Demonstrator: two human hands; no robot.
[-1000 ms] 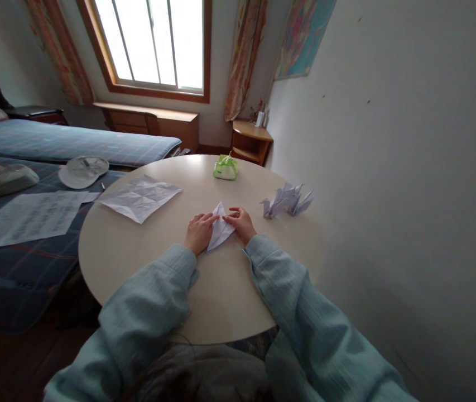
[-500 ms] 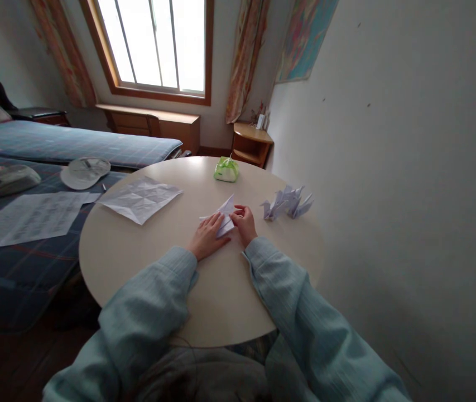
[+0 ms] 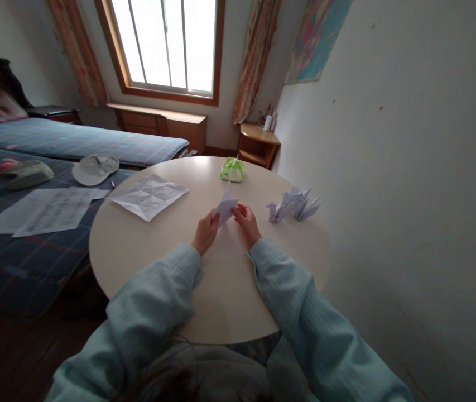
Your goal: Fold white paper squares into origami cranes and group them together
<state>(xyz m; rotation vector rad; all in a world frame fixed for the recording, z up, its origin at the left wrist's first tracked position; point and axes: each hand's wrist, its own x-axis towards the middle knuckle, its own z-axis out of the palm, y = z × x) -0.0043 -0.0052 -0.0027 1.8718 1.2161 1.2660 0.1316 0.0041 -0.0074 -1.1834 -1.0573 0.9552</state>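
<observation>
A white piece of folded paper (image 3: 226,211) is between my hands, over the middle of the round table (image 3: 221,312). My left hand (image 3: 206,231) grips its left edge, thumb on the near side. On the right, my right hand (image 3: 246,222) pinches the paper's edge with thumb and forefinger. One narrow point of the paper sticks up and away from me. Several folded paper cranes (image 3: 294,205) stand close together to the right of my hands. To the left lies a creased square sheet of paper (image 3: 149,196).
A green and white tissue pack (image 3: 232,170) sits near the table's far edge. Left of the table, a bed (image 3: 53,268) holds printed sheets (image 3: 49,212) and a white cap (image 3: 95,170). A wall (image 3: 409,195) runs along the right side.
The folded paper has come up off the tabletop and is tilted. My left hand has gone from lying flat on it to gripping its edge. The view has shifted slightly.
</observation>
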